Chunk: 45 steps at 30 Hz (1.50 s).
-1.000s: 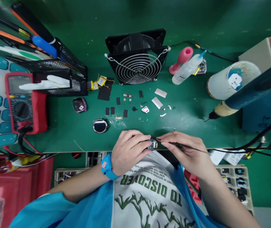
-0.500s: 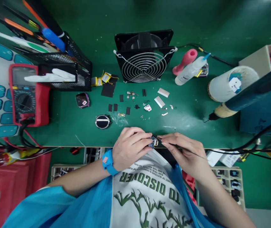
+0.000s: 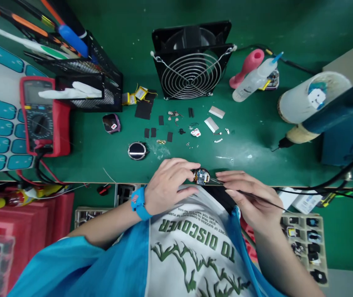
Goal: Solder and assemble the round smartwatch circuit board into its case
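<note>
At the bench's front edge is a round watch body (image 3: 201,176), its blue circuit board bare inside a dark rim. My left hand (image 3: 171,183), with a blue wristband (image 3: 139,204), holds it from the left; fingers rest along its upper and left side and the thumb lies below. From the right, my right hand (image 3: 247,196) pinches a pair of dark tweezers (image 3: 259,199). Their thin metal tips are slightly apart, close beside the board's right edge; whether they touch it I cannot tell.
Behind my hands lie small black pads (image 3: 170,136), white strips (image 3: 211,124) and a round watch face (image 3: 137,151). A fan (image 3: 191,74) stands farther back. On the left are a red multimeter (image 3: 40,119) and mesh holder (image 3: 108,88); on the right, a bottle (image 3: 250,84) and electric screwdriver (image 3: 300,134).
My left fingers have spread and drawn back, uncovering more of the circuit board. The tweezers have moved slightly right, away from it. The whole view has shifted a little.
</note>
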Tool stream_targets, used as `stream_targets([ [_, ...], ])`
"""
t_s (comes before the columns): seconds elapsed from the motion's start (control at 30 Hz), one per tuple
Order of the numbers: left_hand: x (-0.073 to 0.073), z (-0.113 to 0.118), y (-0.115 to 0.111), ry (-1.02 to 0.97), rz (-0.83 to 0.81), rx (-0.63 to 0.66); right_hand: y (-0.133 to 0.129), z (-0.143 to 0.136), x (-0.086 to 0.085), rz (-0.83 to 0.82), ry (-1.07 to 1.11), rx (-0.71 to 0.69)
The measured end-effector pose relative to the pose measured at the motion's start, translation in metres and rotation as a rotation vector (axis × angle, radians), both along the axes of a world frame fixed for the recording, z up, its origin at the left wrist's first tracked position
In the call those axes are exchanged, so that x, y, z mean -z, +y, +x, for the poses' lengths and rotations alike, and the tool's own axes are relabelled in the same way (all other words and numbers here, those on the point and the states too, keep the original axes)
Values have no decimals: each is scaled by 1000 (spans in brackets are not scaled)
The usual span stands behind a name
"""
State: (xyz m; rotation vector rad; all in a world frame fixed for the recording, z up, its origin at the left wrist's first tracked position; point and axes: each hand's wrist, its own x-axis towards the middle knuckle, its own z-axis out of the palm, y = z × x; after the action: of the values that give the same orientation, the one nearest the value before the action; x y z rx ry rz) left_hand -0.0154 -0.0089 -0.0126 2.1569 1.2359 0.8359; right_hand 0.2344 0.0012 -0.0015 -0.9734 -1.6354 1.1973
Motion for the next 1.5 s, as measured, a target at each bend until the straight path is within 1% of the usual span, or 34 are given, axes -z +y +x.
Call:
stream_targets([
  [0.07,-1,-6,0,4,8,35,-4,2,1,-35,20,61],
  [0.13,-1,-10,1,15,24,61,-6,3,3,-74,36,79],
  [0.23,1,-12,1,28,70,76,-7,2,5,-81,44,20],
  [0.3,2,-10,0,43,100,66,-6,-2,6,-47,22,-29],
  [0.43,3,-2,-1,66,133,41,-3,-8,6,33,-29,-74],
  [0.7,5,4,0,77,155,8,-5,-6,9,91,-72,-124],
  [1.0,5,5,0,92,156,8,-5,-8,5,157,-142,-182],
  [1.17,6,5,0,89,160,9,-7,-7,7,181,-181,-194],
  [1.5,6,4,0,97,157,9,-6,-7,9,192,-164,-205],
])
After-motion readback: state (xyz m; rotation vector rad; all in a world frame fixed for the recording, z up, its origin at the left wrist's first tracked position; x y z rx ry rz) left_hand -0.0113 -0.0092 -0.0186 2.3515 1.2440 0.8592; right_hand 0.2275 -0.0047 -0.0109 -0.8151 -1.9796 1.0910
